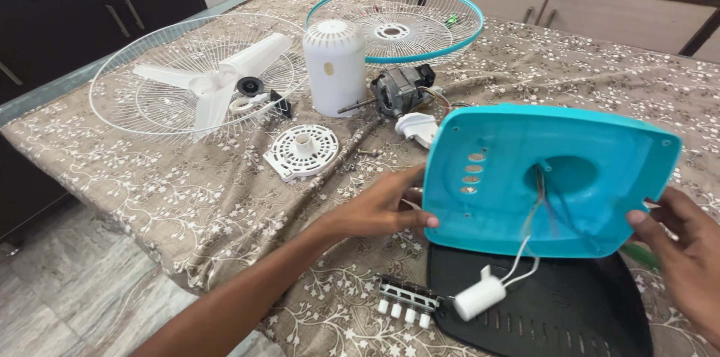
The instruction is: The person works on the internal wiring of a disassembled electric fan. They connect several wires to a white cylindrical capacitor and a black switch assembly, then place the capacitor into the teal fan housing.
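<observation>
A turquoise plastic fan base cover (600,169) is held tilted up between my two hands, its hollow inner side facing me. My left hand (379,207) grips its lower left edge. My right hand (686,241) grips its lower right edge. Thin wires run out of the cover's middle hole down to a small white cylinder capacitor (478,297). Under the cover lies a black slotted base plate (555,312). A switch strip with white push buttons (405,301) rests at the plate's left.
On the patterned tablecloth (187,199) lie a white wire fan guard with white blades (199,76), a turquoise-rimmed guard (397,23), a white motor housing (334,64), the bare motor (397,91), a round white vented disc (303,151). Dark cabinets stand at left and behind.
</observation>
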